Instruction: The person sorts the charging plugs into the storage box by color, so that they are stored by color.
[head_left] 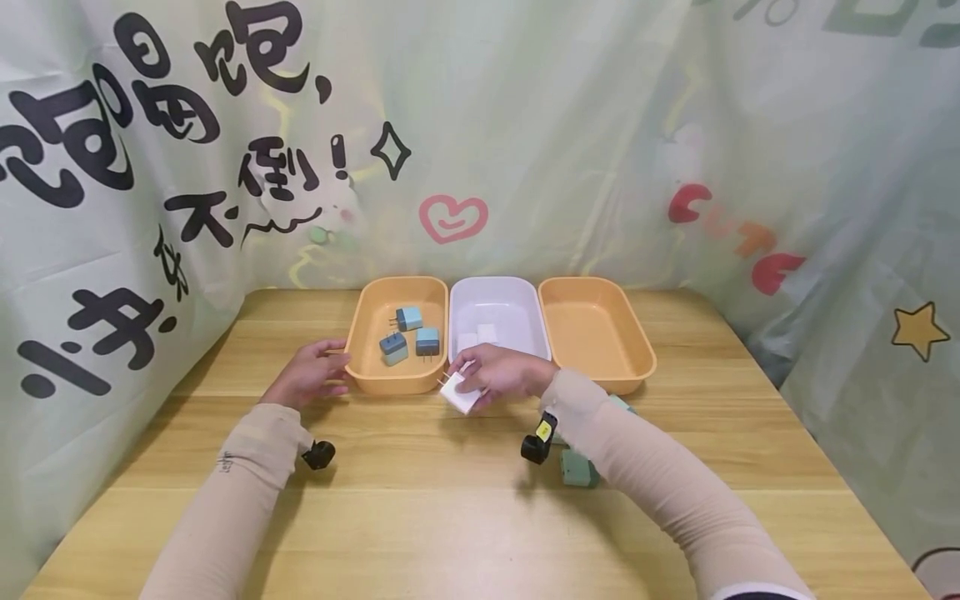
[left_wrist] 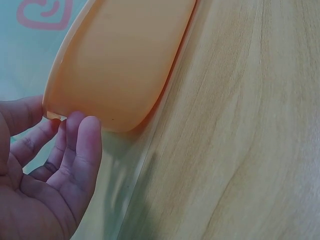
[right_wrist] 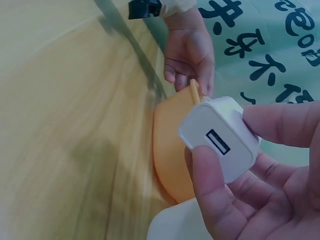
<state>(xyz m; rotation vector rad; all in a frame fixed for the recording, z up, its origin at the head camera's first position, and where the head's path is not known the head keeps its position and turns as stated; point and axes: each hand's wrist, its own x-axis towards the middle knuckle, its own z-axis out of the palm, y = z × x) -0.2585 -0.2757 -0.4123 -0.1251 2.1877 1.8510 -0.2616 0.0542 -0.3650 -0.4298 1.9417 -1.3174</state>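
Note:
My right hand [head_left: 501,371] pinches a white USB charger plug [head_left: 459,393] between thumb and fingers, just in front of the white tray [head_left: 517,287]. In the right wrist view the charger [right_wrist: 220,137] turns its USB slot toward the camera. My left hand [head_left: 311,375] holds the left rim of the left orange tray [head_left: 360,354], its fingertips on either side of the edge in the left wrist view. Several blue-grey charger plugs [head_left: 427,340] lie inside that tray. White chargers [head_left: 486,333] sit in the white tray, partly hidden by my right hand.
At the right stands another orange tray [head_left: 596,337], side by side with the white one. Green chargers [head_left: 576,468] lie on the wooden table [head_left: 420,517] by my right forearm, which partly covers them. A printed cloth [head_left: 555,150] hangs behind the trays and along both sides.

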